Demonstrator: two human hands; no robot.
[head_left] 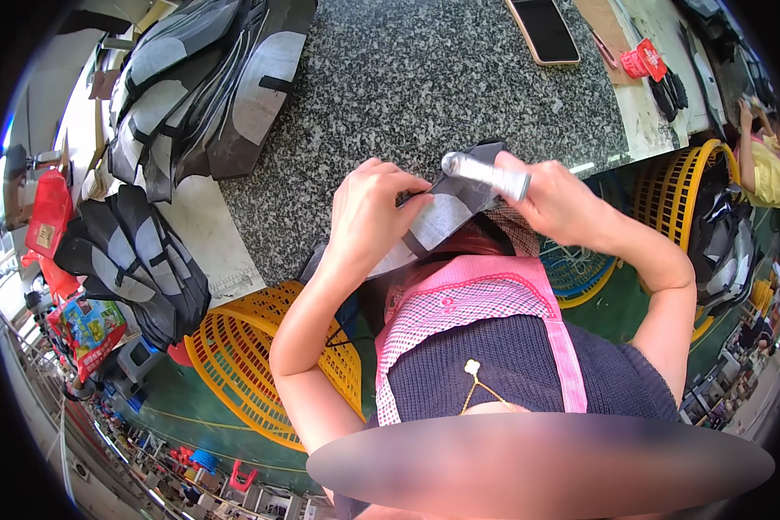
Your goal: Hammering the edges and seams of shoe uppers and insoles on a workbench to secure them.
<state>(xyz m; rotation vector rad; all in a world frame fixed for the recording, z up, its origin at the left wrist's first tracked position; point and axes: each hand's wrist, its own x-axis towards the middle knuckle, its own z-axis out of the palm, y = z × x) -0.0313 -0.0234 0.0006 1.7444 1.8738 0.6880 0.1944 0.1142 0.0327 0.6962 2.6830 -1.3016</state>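
Observation:
My left hand (371,217) presses down on a dark grey and silver cut piece of material (442,217) at the near edge of the speckled granite worktop (407,78). My right hand (556,201) grips a shiny metal cylinder-shaped tool (487,173) and holds it against the upper end of that piece. Part of the piece is hidden under my left hand. A pink checked apron covers my front below the hands.
Stacks of grey and black cut pieces (199,87) lie at the worktop's left, more of them (139,260) lower left. A phone (543,30) lies at the far edge. Yellow plastic baskets (260,364) (667,186) stand left and right. Another person's arm (758,143) shows at the right.

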